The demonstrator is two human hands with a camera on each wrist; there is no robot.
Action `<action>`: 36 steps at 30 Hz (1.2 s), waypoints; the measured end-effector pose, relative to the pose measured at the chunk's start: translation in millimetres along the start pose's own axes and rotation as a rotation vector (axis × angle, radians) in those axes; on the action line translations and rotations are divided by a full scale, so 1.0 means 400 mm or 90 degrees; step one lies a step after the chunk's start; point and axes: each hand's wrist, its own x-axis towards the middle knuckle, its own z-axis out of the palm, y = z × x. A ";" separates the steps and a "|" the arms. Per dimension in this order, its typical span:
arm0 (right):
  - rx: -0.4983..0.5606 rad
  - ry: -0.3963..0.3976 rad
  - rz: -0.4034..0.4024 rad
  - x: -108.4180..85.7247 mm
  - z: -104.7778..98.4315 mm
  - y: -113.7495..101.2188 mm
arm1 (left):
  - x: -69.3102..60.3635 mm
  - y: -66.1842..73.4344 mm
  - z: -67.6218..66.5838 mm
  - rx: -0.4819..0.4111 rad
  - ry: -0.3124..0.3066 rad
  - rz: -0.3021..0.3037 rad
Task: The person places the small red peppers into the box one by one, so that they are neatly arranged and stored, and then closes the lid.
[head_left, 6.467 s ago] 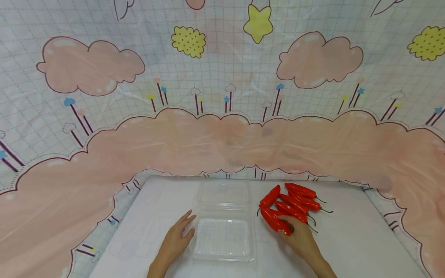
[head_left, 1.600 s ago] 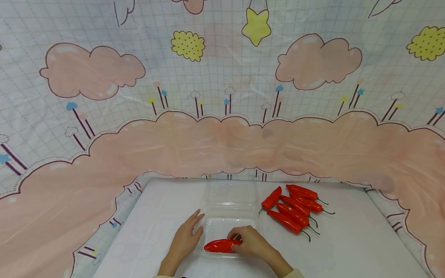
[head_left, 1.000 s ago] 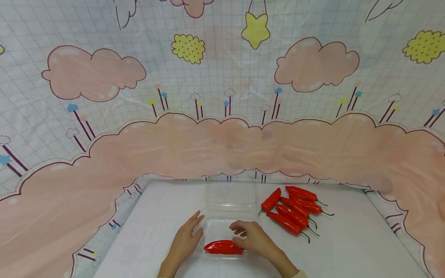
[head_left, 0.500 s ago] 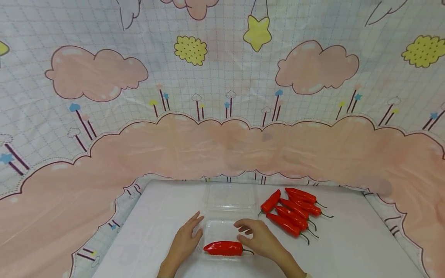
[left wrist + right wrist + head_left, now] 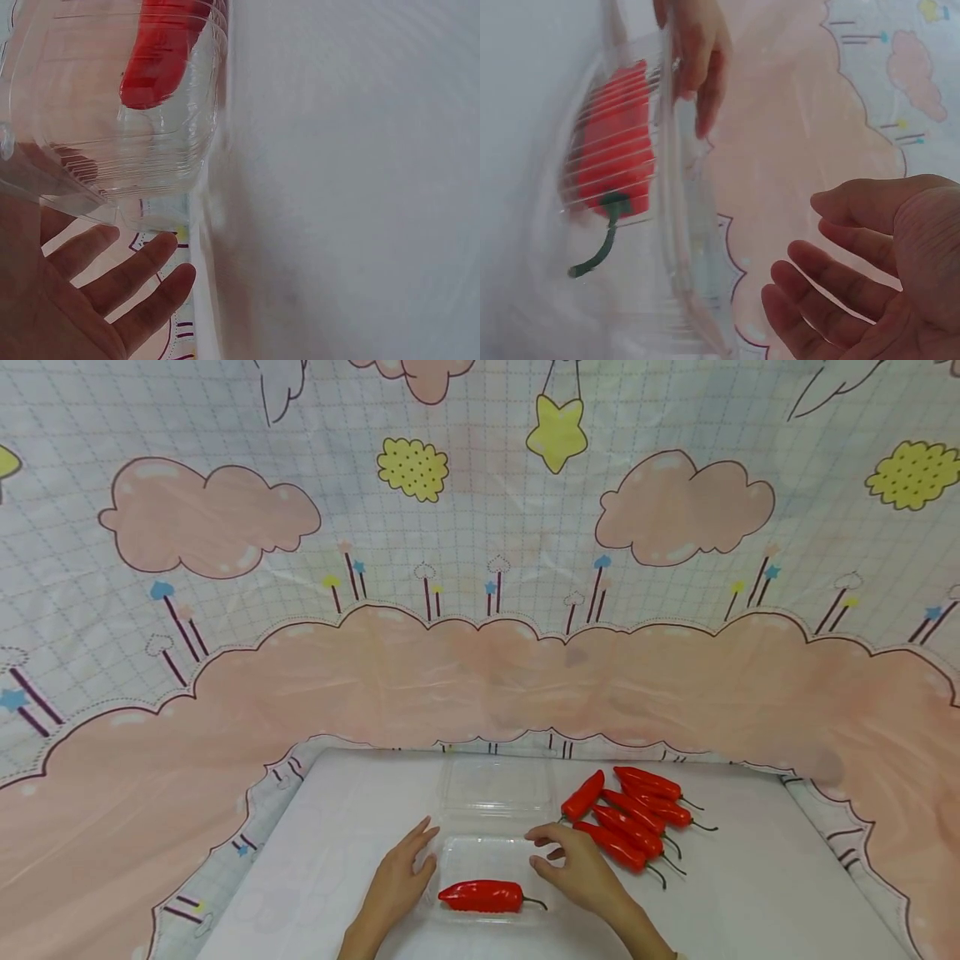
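A red pepper [image 5: 482,897] lies sideways in the near half of the clear plastic container [image 5: 480,852], its green stem pointing right over the rim. My left hand [image 5: 395,878] is at the container's left side, fingers extended; in the left wrist view the fingers [image 5: 142,281] are spread beside the clear wall [image 5: 127,165]. My right hand [image 5: 581,870], empty with relaxed fingers, is at the container's right edge, between it and the pile of peppers. Through the plastic the right wrist view shows the pepper [image 5: 619,146] with its stem, and my right hand [image 5: 862,277] apart from it.
Several red peppers [image 5: 628,829] lie in a loose pile right of the container on the white table [image 5: 750,860]. The container's lid half [image 5: 497,785] lies spread out behind. A patterned cloth [image 5: 480,677] hangs beyond the table.
A red pepper went from the pile into the container in my right hand. That hand has let go of it and moved right and slightly up; my left hand has stayed by the container.
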 end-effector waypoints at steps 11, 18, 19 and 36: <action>-0.025 0.049 0.035 -0.011 -0.001 0.048 | -0.002 0.000 0.002 -0.004 -0.023 -0.031; -0.039 0.111 0.095 -0.014 -0.004 0.072 | -0.003 0.002 0.000 -0.002 -0.018 -0.025; -0.040 0.120 0.099 -0.015 -0.006 0.075 | -0.003 0.003 0.000 -0.002 -0.019 -0.025; -0.043 0.187 0.150 -0.028 -0.047 0.120 | 0.000 0.005 -0.007 -0.003 -0.016 -0.006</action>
